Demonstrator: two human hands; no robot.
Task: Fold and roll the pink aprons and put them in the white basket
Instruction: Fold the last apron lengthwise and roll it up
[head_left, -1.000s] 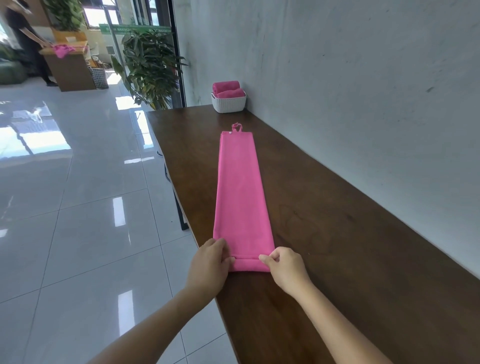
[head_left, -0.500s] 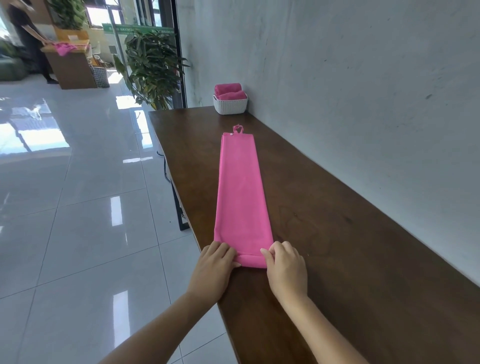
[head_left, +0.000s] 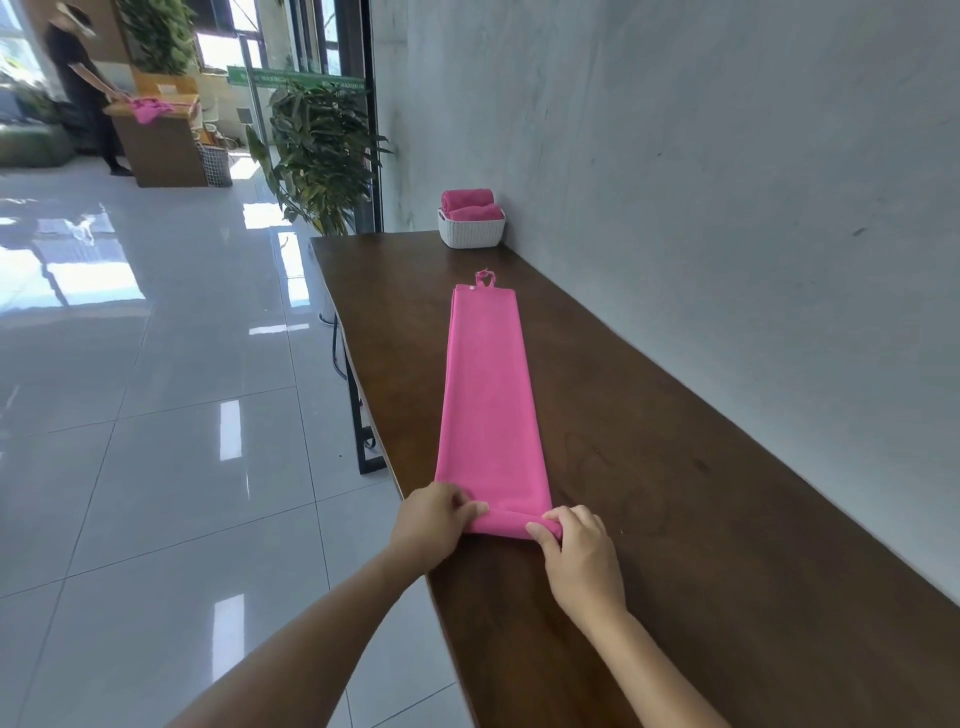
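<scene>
apron (head_left: 491, 395): folded strip lying lengthwise on table (head_left: 675, 519), near end rolled by the left edge | your left hand (head_left: 434, 519) and right hand (head_left: 576, 551) pinch the roll | soft, light, limp, probably skews: grip both roll ends evenly | basket (head_left: 470, 236): far corner

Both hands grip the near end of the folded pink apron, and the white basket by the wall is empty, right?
No: the head view shows two rolled pink aprons in the white woven basket. The left hand and right hand do grip the near end of the long folded pink apron.
</scene>
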